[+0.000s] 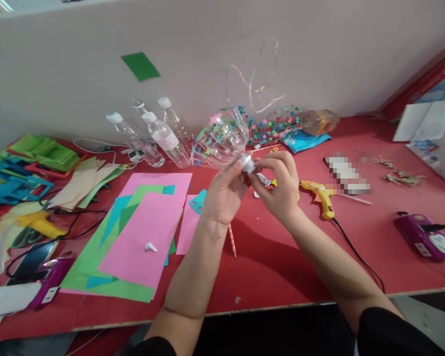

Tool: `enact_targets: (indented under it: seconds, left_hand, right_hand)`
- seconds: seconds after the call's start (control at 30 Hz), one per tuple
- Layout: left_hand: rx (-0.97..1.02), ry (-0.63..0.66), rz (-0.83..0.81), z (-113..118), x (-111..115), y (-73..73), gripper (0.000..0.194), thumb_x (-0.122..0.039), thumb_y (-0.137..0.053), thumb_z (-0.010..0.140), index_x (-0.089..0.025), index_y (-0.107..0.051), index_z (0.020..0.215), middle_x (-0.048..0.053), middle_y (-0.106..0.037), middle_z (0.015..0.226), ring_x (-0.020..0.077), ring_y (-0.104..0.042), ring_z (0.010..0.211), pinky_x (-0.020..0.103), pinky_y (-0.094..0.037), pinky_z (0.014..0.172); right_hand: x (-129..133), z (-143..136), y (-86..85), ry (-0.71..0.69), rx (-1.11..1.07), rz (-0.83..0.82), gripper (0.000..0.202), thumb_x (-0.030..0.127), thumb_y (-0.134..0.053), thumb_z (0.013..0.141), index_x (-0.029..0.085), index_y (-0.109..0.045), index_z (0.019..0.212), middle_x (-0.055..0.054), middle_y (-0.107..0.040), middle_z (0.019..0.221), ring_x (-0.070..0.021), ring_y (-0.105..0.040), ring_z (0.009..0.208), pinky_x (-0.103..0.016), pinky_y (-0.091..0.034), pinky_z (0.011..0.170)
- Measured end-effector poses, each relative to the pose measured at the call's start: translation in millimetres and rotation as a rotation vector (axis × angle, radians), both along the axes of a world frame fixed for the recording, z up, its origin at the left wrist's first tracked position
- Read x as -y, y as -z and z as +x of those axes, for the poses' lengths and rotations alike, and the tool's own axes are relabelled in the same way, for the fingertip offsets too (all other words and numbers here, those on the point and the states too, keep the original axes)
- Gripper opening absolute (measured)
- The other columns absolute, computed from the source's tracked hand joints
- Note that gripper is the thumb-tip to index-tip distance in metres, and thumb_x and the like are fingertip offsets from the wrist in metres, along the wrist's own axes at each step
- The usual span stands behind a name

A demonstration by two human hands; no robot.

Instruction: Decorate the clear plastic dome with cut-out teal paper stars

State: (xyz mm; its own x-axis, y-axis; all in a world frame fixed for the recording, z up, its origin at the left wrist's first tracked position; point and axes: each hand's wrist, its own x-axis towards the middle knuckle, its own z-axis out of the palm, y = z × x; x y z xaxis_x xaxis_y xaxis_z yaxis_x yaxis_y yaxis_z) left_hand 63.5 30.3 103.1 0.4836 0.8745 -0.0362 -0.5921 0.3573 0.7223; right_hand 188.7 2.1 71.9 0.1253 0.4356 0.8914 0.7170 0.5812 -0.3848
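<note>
My left hand point(226, 195) is closed around the neck of a clear plastic bottle point(226, 136) cut into fine strips that flare out above the table. Its white cap point(247, 164) points toward me. Thumb and fingers of my right hand point(282, 185) pinch at the cap's edge; anything small between them is hidden. Thin, shiny curled strands point(250, 91) rise behind the bottle. Past it lies a clear bottle covered in coloured stars point(270, 126). Scissors point(265, 181) lie partly hidden behind my right hand.
A yellow glue gun point(321, 195) with a black cord lies right of my hands. Coloured paper sheets point(141, 237), a patterned pencil point(232, 242) and upright bottles point(166, 138) are to the left. Purple power strips point(426, 235) sit at the sides; a blue packet point(306, 142) lies behind.
</note>
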Motion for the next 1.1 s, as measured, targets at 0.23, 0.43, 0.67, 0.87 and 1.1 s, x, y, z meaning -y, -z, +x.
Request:
enact_targets:
  seconds: [0.23,0.43,0.67,0.87,1.1]
  left_hand:
    - [-0.067,-0.081,0.174,-1.4,-5.7,8.5,0.026,-0.025,-0.083,0.071,-0.016,-0.077,0.094,0.004,-0.076,0.090,0.0163,-0.071,0.087,0.027,-0.053,0.084]
    - [-0.166,-0.147,0.226,-6.1,-7.1,9.0,0.028,-0.025,-0.086,0.066,-0.017,-0.078,0.092,0.004,-0.078,0.091,0.0178,-0.073,0.085,0.029,-0.055,0.084]
    - [-0.198,-0.210,0.224,-2.0,-1.7,1.4,0.040,-0.027,-0.091,0.055,-0.018,-0.077,0.092,0.003,-0.077,0.089,0.0182,-0.072,0.085,0.030,-0.055,0.085]
    - [-0.130,-0.120,0.131,-8.7,-5.1,7.2,0.027,-0.020,-0.085,0.065,-0.014,-0.075,0.089,0.004,-0.077,0.087,0.0160,-0.073,0.081,0.025,-0.058,0.076]
    - [-0.058,-0.083,-0.272,-23.5,-1.0,7.2,0.017,-0.011,-0.056,0.090,-0.011,-0.070,0.082,0.007,-0.077,0.079,0.0131,-0.074,0.075,0.024,-0.060,0.080]
  right_hand:
    - [0.6,1.0,-3.6,-0.012,-0.010,-0.097,0.009,0.016,-0.063,0.087,0.023,-0.056,0.089,-0.005,-0.059,0.091,-0.0222,-0.057,0.090,-0.039,-0.047,0.080]
    - [0.3,1.7,-3.8,-0.032,0.012,-0.155,0.011,0.015,-0.063,0.085,0.022,-0.055,0.088,-0.006,-0.059,0.093,-0.0227,-0.056,0.090,-0.039,-0.047,0.080]
    - [2.1,3.3,-7.0,-0.039,0.001,-0.126,0.013,0.011,-0.058,0.084,0.023,-0.053,0.087,-0.006,-0.059,0.092,-0.0222,-0.057,0.090,-0.038,-0.047,0.080]
    - [4.0,7.2,-10.6,-0.114,0.013,-0.235,0.012,0.014,-0.059,0.083,0.023,-0.053,0.087,-0.004,-0.059,0.086,-0.0212,-0.057,0.084,-0.035,-0.047,0.076]
    - [10.1,5.8,-15.2,-0.186,0.027,-0.315,0.007,0.017,-0.060,0.086,0.022,-0.055,0.087,-0.002,-0.059,0.082,-0.0193,-0.057,0.080,-0.032,-0.047,0.074]
